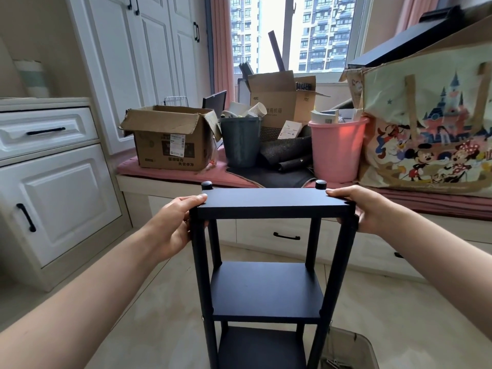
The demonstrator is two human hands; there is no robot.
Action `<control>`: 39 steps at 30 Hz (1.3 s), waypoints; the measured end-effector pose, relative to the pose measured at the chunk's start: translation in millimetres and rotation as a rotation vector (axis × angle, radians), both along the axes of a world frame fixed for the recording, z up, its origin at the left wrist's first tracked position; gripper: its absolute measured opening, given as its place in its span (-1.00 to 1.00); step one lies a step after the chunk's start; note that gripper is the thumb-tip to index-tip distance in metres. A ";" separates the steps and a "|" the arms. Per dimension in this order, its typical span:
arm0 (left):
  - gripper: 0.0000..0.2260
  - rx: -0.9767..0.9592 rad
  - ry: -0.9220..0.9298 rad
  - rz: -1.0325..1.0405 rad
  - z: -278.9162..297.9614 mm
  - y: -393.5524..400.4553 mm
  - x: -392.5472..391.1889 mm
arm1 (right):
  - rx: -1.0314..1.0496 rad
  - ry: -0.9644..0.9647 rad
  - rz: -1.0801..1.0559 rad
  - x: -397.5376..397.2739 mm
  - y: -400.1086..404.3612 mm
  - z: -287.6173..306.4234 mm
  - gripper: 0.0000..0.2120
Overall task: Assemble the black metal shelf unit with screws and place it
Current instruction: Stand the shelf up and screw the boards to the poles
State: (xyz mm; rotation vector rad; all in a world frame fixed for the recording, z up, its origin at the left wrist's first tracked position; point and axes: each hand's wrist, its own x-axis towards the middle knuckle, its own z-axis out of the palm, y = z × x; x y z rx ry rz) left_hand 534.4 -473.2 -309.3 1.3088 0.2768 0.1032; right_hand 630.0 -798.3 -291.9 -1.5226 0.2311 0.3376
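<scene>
- The black metal shelf unit (269,262) stands upright in the middle foreground, three shelves visible one below the other, joined by four round posts.
- Its top shelf (271,202) is level; two round black caps (207,185) stick up at the far corners.
- The left hand (173,227) grips the top shelf's left end, thumb lying on the upper face and fingers curled under the near corner.
- The right hand (364,209) grips the right end the same way, thumb on top, fingers wrapped beneath the edge.
- Whether the unit's feet touch the tiled floor (159,315) cannot be told; the base runs out of view.
- Just beside the lower right post sits a beige bin (351,350) with some hardware in it.
- Beyond the unit runs a window seat with a pink cushion (170,173), carrying an open cardboard box (170,139), a grey bucket (241,142), a pink bucket (336,150) and a cartoon-print tote bag (431,123).
- White cabinets (53,187) with black handles stand at left.
</scene>
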 end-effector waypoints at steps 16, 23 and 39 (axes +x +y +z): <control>-0.84 -0.065 -0.076 0.035 -11.4 0.3 5.6 | 0.088 -0.065 -0.015 -13.4 -4.1 -18.3 -0.69; -0.80 -0.043 -0.137 0.041 -20.1 -1.2 5.0 | 0.094 -0.120 0.056 -24.1 -8.4 -22.9 -0.70; -0.72 0.062 -0.193 -0.040 -19.9 -0.5 4.5 | 0.018 -0.117 0.061 -27.8 -3.1 -13.1 -0.73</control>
